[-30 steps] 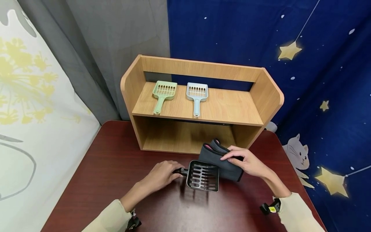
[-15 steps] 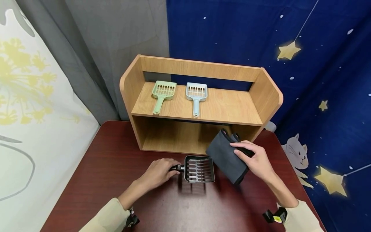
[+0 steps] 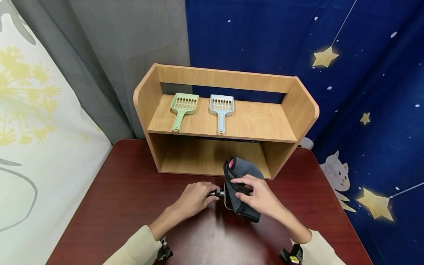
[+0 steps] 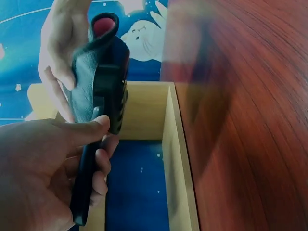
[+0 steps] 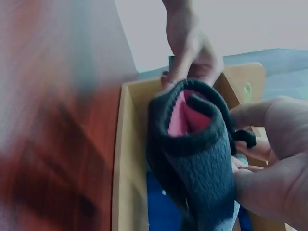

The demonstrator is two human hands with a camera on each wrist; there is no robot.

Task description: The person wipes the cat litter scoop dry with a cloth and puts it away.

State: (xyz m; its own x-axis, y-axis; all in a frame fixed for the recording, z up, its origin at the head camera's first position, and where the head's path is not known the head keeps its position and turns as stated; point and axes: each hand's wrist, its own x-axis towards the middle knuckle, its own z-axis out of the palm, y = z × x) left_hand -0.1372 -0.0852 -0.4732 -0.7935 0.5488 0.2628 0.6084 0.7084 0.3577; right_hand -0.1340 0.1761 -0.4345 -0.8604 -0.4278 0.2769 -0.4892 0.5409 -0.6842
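Note:
My left hand [image 3: 195,199] grips the handle of a black litter scoop [image 3: 228,202], which stands tilted on edge above the table. My right hand [image 3: 261,197] holds a folded dark grey cloth [image 3: 250,170] with black edging and a pink lining, pressed over the scoop's head. Most of that head is hidden behind the cloth. In the left wrist view, the thumb and fingers wrap the slim black handle [image 4: 85,178], and the cloth [image 4: 83,91] lies along the scoop. Pink lining shows in the cloth's rolled end [image 5: 204,178] in the right wrist view.
A two-level wooden shelf [image 3: 261,125] stands at the back of the dark red table [image 3: 132,206]. On its upper board lie a green litter scoop [image 3: 184,104] and a pale blue one [image 3: 221,105]. Curtains hang behind and to the sides.
The scoop has turned from lying face up to on edge. The cloth first moved right off the scoop, then came back left over its head with the right hand.

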